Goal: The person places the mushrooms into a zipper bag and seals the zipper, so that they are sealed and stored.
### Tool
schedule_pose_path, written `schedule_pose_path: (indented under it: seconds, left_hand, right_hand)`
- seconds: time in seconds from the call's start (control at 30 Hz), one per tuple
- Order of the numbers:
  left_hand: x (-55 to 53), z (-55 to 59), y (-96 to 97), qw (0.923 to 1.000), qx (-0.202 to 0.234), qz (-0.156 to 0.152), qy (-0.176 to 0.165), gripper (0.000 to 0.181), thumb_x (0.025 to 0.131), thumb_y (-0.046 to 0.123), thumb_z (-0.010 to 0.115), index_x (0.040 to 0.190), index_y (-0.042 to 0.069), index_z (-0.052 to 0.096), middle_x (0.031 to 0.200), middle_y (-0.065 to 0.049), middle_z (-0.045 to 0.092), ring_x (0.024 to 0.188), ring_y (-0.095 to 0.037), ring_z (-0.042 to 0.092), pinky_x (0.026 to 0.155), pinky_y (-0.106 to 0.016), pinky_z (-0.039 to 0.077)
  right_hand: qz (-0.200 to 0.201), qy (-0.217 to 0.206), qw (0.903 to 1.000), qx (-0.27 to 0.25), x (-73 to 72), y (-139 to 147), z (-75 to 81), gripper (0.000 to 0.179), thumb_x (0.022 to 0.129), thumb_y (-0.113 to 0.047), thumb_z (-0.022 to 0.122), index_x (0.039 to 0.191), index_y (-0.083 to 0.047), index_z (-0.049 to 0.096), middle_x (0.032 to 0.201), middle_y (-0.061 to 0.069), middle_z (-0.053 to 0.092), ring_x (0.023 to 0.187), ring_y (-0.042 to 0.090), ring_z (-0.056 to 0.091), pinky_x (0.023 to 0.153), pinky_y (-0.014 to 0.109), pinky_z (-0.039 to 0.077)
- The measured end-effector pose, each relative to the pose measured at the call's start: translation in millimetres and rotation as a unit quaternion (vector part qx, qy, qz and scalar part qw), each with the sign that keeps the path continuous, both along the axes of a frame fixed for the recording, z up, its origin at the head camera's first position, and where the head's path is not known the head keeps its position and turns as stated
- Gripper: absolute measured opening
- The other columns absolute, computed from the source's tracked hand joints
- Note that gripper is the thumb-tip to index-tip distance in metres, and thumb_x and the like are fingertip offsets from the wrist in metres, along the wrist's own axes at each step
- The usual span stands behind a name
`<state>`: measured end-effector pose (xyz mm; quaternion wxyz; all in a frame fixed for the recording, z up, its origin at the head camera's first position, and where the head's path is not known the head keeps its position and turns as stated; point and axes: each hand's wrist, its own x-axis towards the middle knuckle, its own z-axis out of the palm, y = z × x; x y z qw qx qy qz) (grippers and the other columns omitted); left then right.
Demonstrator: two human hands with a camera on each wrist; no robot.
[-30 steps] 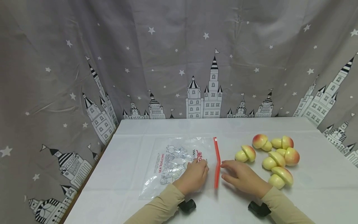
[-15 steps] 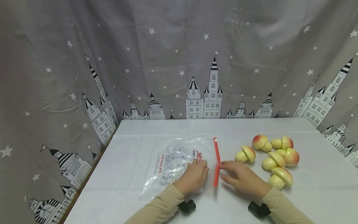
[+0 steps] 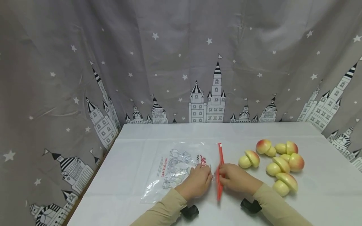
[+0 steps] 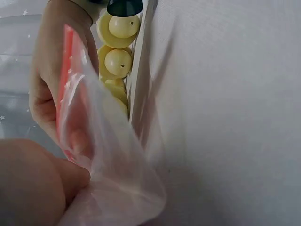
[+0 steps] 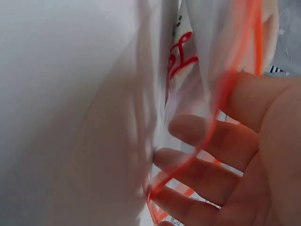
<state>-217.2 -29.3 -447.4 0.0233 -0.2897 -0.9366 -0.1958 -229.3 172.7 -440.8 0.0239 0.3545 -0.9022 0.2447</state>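
A clear plastic zip bag (image 3: 158, 183) with printed drawings and red lettering lies flat on the white table. Its red zip strip (image 3: 220, 153) faces right. My left hand (image 3: 195, 183) pinches the bag just left of the strip. In the left wrist view the left thumb (image 4: 70, 181) presses into the plastic, and the bag's mouth bulges up. My right hand (image 3: 238, 179) holds the strip from the right. Seen from the right wrist, its thumb (image 5: 254, 96) lies against the red edge and its fingers (image 5: 193, 169) curve round the mouth, partly seen through the plastic.
Several yellow mushroom-shaped pieces with red-tinged caps (image 3: 281, 164) cluster on the table to the right of the right hand. One mushroom (image 3: 249, 159) lies closest to the bag. A grey curtain (image 3: 169, 62) printed with castles and stars hangs behind the table (image 3: 135, 135).
My right hand has moved left from beside the red strip to take hold of it, and the strip now bends. The left hand stays at about the same place. The view has tilted slightly.
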Motion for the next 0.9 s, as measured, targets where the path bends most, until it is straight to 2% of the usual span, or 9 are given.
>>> schedule_pose_path:
  seconds: [0.07,0.13,0.23,0.33,0.47,0.6,0.7,0.8,0.9]
  left_hand:
    - [-0.6,0.3,-0.6,0.9999,0.008,0.002,-0.011,0.016,0.103,0.019,0.053,0.087,0.013,0.056,0.083,-0.002,0.062,0.106,-0.030,0.063,0.084,-0.043,0.049]
    - [-1.9,0.9,-1.7,0.9995,0.021,0.004,-0.025,0.018,0.103,0.018,0.051,0.087,0.013,0.056,0.081,-0.001,0.060,0.098,-0.025,0.063,0.082,-0.040,0.049]
    - [-4.4,2.2,-3.8,0.9981,0.045,0.004,-0.041,0.020,0.102,0.017,0.052,0.083,0.012,0.055,0.076,0.001,0.055,0.080,-0.015,0.057,0.075,-0.032,0.048]
    - [-6.3,3.0,-5.9,0.9972,0.058,-0.006,-0.046,0.020,0.100,0.018,0.056,0.081,0.012,0.055,0.074,0.003,0.052,0.070,-0.009,0.049,0.067,-0.025,0.043]
    - [-5.7,3.4,-6.1,0.9977,0.053,-0.018,-0.038,0.012,0.098,0.021,0.060,0.098,0.010,0.063,0.081,0.003,0.059,0.080,-0.010,0.055,0.074,-0.028,0.045]
    - [-4.2,3.1,-4.7,0.9977,0.053,-0.009,-0.041,0.030,0.096,0.022,0.061,0.121,0.007,0.059,0.094,-0.002,0.065,0.093,-0.015,0.060,0.083,-0.036,0.050]
    - [-3.5,1.6,-4.1,0.9975,0.054,-0.001,-0.047,0.044,0.096,0.026,0.063,0.133,0.005,0.055,0.106,-0.006,0.069,0.104,-0.020,0.064,0.090,-0.043,0.051]
    - [-2.7,-0.7,-3.5,0.9980,0.044,-0.004,-0.045,0.051,0.097,0.034,0.063,0.142,0.010,0.054,0.124,-0.008,0.067,0.119,-0.026,0.063,0.095,-0.052,0.050]
    - [-2.1,-2.1,-3.2,0.9976,0.041,-0.005,-0.055,0.050,0.100,0.039,0.058,0.145,0.018,0.054,0.142,-0.014,0.059,0.133,-0.035,0.056,0.101,-0.064,0.045]
  right_hand:
    - [0.001,-0.012,0.9999,0.010,0.4,-1,-1.2,0.022,0.085,-0.009,0.067,0.068,-0.020,0.058,0.074,-0.010,0.048,0.068,0.001,0.040,0.066,0.022,0.039]
    - [0.008,0.000,0.9998,0.020,1.7,-1,-3.4,0.020,0.082,-0.010,0.070,0.069,-0.020,0.059,0.077,-0.010,0.047,0.070,0.001,0.040,0.067,0.023,0.040]
    - [0.026,0.038,0.9986,0.028,3.7,0,-7.2,0.014,0.080,-0.011,0.073,0.073,-0.020,0.064,0.081,-0.008,0.048,0.074,0.002,0.043,0.070,0.025,0.042]
    - [0.035,0.072,0.9967,0.014,3.6,0,-11.0,0.011,0.080,-0.010,0.073,0.087,-0.018,0.072,0.087,-0.009,0.055,0.078,0.003,0.048,0.073,0.028,0.047]
    - [0.021,0.064,0.9977,-0.007,1.8,-1,-13.9,0.018,0.086,-0.009,0.071,0.101,-0.018,0.071,0.086,-0.009,0.058,0.077,0.002,0.050,0.072,0.027,0.047]
    - [-0.003,0.052,0.9986,0.007,2.8,-2,-13.5,0.012,0.091,-0.011,0.068,0.102,-0.014,0.073,0.096,0.000,0.069,0.086,0.013,0.065,0.079,0.033,0.054]
    - [-0.008,0.077,0.9963,0.036,4.8,-3,-12.9,0.013,0.091,-0.013,0.068,0.099,-0.012,0.078,0.114,0.009,0.073,0.105,0.025,0.070,0.090,0.044,0.056]
    - [-0.011,0.097,0.9936,0.057,5.8,-4,-13.1,0.013,0.091,-0.015,0.069,0.099,-0.012,0.079,0.114,0.008,0.072,0.107,0.025,0.069,0.092,0.048,0.055]
    - [-0.017,0.092,0.9932,0.069,6.3,-5,-12.4,0.025,0.090,-0.017,0.071,0.114,-0.010,0.076,0.113,0.007,0.072,0.108,0.024,0.068,0.092,0.051,0.054]
